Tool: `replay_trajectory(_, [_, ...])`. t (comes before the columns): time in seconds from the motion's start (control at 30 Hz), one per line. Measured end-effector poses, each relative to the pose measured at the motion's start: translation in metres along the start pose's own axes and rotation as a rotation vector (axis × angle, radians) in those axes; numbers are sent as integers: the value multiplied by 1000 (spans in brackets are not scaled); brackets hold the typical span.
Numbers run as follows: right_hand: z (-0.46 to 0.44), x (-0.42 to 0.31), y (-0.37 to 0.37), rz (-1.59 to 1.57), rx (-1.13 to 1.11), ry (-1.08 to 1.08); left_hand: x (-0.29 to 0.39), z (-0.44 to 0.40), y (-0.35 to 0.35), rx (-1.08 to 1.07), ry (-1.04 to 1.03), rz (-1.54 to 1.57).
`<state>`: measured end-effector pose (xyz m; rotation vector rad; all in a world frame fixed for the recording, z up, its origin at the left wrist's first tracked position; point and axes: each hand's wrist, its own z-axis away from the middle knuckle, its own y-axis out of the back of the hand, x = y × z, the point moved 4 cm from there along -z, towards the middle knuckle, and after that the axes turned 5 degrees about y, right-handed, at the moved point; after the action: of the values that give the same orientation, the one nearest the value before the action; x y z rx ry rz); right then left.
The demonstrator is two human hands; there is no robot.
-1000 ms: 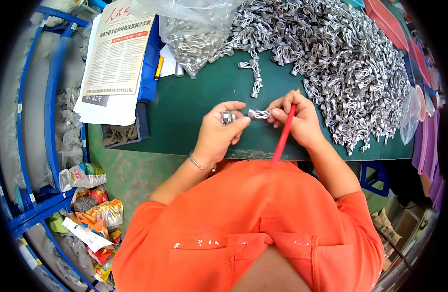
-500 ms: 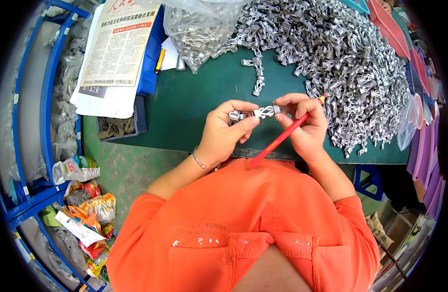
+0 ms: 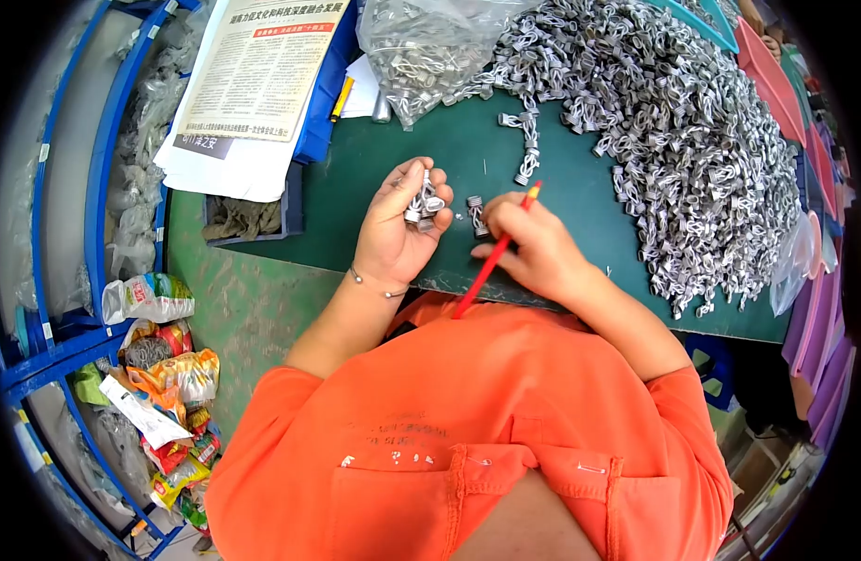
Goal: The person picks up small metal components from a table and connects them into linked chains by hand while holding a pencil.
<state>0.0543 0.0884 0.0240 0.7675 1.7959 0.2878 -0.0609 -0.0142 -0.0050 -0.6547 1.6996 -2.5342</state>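
My left hand (image 3: 400, 217) is curled round a few small silver metal parts (image 3: 425, 204) with ribbed ends and looped, twisted bars. My right hand (image 3: 535, 238) has a long red pencil (image 3: 488, 262) tucked across its fingers, its yellowish end up and the other end towards the orange shirt. Right by those fingertips, on the green tabletop (image 3: 355, 187), is a single metal part (image 3: 476, 215); whether the fingers touch it I cannot tell. A short chain of similar parts (image 3: 528, 150) lies farther back.
A large heap of the same metal parts (image 3: 701, 159) covers the table's right side. Behind stands a clear bag of parts (image 3: 430, 56). To the left are a newspaper (image 3: 262, 75), a blue bin with a rag (image 3: 248, 217) and a blue rack (image 3: 103, 140).
My hands have moved apart. The part held between them is gone from that grip, and one part now lies beside my right fingers. My left hand has turned palm up with parts in it.
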Motion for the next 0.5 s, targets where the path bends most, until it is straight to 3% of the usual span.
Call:
replay_trajectory(0.17, [4, 13, 1, 98, 81, -12, -8, -2, 0, 132, 14, 40])
replay_trajectory(0.33, [16, 31, 25, -866, 316, -547, -15, -3, -3, 229, 16, -124])
replay_trajectory(0.4, [23, 35, 27, -943, 343, -513, -17, -2, -8, 167, 40, -450])
replay_trajectory(0.5, [26, 32, 27, -1042, 357, -455, -25, -1, -26, 103, 36, -580])
